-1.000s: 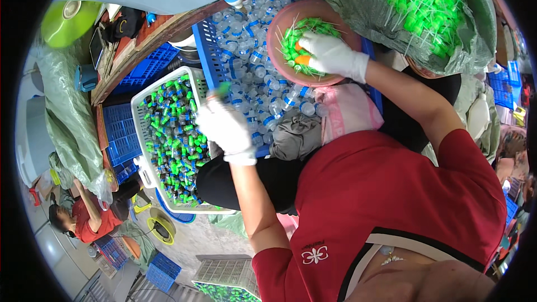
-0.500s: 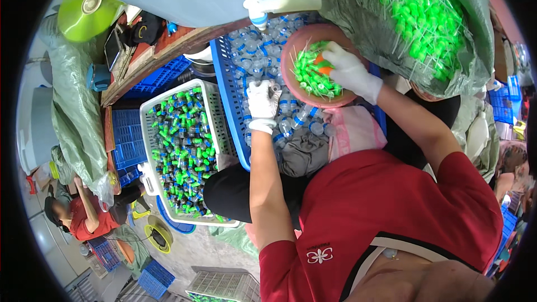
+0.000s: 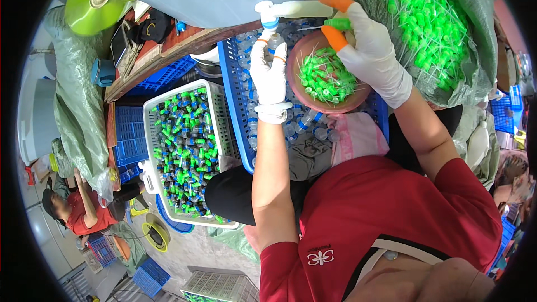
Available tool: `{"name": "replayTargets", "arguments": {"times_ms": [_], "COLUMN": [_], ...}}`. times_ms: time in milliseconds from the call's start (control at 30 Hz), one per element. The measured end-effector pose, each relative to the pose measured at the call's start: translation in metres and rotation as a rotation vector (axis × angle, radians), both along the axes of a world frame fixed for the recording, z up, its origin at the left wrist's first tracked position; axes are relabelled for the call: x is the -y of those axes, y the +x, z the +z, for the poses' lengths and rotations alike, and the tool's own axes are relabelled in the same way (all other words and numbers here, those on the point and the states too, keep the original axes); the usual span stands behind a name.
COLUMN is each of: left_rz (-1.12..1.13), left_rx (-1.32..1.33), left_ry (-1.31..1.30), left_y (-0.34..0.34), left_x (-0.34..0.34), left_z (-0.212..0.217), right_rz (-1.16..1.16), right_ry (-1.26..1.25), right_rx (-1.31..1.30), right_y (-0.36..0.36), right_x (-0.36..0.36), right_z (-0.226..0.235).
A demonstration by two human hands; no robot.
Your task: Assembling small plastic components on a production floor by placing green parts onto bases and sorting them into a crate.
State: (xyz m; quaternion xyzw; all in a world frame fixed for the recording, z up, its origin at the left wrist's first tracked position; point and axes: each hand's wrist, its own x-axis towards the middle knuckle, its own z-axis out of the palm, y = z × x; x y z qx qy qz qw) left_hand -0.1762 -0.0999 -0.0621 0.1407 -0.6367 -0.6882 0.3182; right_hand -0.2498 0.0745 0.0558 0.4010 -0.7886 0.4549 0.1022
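The gloved left hand [image 3: 269, 85] has its fingers closed around a small clear bottle [image 3: 276, 41], upright at the lower end of a white tap [image 3: 302, 9]. The gloved right hand [image 3: 376, 50], with orange-covered fingertips, pinches a green cap [image 3: 338, 23] whose thin stem points left, above the pink bowl [image 3: 330, 109] of similar caps, while clear bottles fill the blue crate [image 3: 236, 106] beneath
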Motion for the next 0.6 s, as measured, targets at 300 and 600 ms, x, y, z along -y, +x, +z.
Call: {"name": "replayTargets", "arguments": {"times_ms": [300,600], "left_rz": [-0.02,0.016], "left_rx": [-0.114,-0.089], "left_ry": [-0.006,-0.049], "left_y": [-0.002,-0.001], "left_x": [-0.001,-0.002], "left_z": [-0.005,-0.005], "right_rz": [-0.02,0.005], "right_ry": [0.119,0.064], "right_rx": [-0.129,-0.059], "right_y": [-0.007,-0.009], "right_x": [-0.001,0.0], "right_z": [-0.012,-0.018]}}
